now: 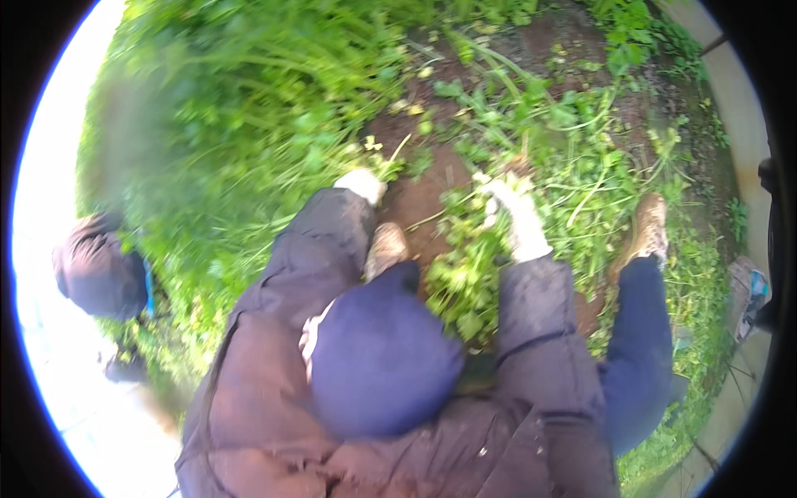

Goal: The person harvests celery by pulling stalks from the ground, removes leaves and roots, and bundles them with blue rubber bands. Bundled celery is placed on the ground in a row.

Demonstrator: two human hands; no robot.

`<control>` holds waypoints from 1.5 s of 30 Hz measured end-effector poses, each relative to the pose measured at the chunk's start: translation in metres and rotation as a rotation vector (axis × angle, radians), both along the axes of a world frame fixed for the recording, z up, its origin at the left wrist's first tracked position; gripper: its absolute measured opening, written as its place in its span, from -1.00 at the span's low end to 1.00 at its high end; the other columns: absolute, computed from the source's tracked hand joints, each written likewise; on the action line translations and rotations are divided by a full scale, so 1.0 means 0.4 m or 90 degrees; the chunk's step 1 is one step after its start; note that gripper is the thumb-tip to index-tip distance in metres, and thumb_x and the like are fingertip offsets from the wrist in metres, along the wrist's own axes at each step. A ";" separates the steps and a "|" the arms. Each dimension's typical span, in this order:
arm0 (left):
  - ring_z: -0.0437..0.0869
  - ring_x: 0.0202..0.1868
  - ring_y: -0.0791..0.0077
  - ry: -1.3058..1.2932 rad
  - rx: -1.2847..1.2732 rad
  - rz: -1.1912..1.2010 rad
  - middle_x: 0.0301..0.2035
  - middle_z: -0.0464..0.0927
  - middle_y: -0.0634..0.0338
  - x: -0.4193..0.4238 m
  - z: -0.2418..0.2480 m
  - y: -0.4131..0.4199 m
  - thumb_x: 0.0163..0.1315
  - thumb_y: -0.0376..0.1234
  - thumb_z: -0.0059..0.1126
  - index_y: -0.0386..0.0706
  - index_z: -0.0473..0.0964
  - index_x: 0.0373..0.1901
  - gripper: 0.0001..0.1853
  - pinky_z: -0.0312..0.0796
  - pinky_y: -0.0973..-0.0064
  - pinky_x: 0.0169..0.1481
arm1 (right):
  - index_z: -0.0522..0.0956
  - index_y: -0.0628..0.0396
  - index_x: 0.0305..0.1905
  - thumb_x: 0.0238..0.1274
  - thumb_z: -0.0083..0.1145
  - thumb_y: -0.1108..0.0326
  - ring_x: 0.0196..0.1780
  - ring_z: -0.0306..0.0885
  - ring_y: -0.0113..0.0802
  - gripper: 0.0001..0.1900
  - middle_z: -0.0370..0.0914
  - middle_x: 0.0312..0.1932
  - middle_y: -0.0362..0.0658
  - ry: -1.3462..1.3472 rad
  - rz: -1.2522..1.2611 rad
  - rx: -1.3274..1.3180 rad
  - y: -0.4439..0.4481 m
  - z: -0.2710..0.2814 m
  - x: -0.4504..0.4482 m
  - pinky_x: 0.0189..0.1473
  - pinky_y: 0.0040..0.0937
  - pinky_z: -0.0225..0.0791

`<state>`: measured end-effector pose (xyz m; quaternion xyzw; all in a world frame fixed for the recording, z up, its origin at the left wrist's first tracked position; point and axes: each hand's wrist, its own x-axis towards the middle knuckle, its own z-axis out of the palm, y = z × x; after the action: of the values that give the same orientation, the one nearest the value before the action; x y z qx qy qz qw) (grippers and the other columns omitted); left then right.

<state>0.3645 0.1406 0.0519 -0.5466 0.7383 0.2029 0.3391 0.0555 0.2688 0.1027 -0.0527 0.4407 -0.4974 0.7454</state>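
Observation:
My left hand (361, 185), in a white glove, is at the edge of tall leafy green plants (249, 118). Its fingers are blurred among the stems, so its grip is hidden. A loose stem (398, 149) sticks up beside it. My right hand (522, 224), also gloved in white, reaches down onto cut or pulled leafy greens (461, 274). Thumb and fingers are bent towards the left; whether stems are between them is unclear. Just beyond the fingertips is a brownish root-like clump (518, 165). Bare brown soil (420, 199) separates the two hands.
My boots (386, 249) stand on the soil, with my bent blue-trousered knee (386, 355) between my arms. More stalks (579, 180) lie scattered at right. Another person (106, 267) crouches at far left. A pale, cracked-looking strip (741, 93) borders the right, with a crumpled packet (745, 299).

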 end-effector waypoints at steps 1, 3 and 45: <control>0.72 0.00 0.04 -0.028 0.011 0.042 -0.04 0.65 -0.15 0.004 0.036 0.021 0.38 -0.10 -0.07 -0.06 0.67 -0.02 -0.61 0.54 0.20 0.10 | 0.64 0.20 -0.03 0.34 0.25 0.25 -0.51 0.55 -0.47 -0.73 0.59 -0.48 -0.23 0.014 -0.013 -0.015 0.009 0.020 0.011 -0.50 -0.52 0.47; 0.71 0.01 0.02 0.120 -0.308 0.116 -0.02 0.65 -0.14 0.029 0.130 0.004 0.35 -0.08 -0.01 -0.24 0.59 0.04 -0.54 0.56 0.22 0.06 | 0.65 0.19 -0.02 0.32 0.27 0.25 -0.49 0.57 -0.47 -0.73 0.60 -0.47 -0.22 0.119 -0.028 -0.100 0.018 0.056 0.034 -0.47 -0.50 0.50; 0.37 0.34 0.37 0.885 0.489 0.237 0.33 0.35 0.12 -0.361 0.738 0.560 0.22 -0.16 0.37 -0.25 0.08 0.53 -0.08 0.21 0.41 0.44 | 0.59 0.15 0.18 0.33 0.22 0.25 0.06 0.63 -0.36 -0.61 0.67 0.05 -0.16 0.342 -0.600 -0.493 0.276 0.763 -0.211 0.17 -0.37 0.48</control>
<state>0.2200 0.3645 0.3470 -0.2552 0.5559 0.7878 -0.0719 -0.0289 0.3791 0.4078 -0.2403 0.3766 -0.8619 0.2398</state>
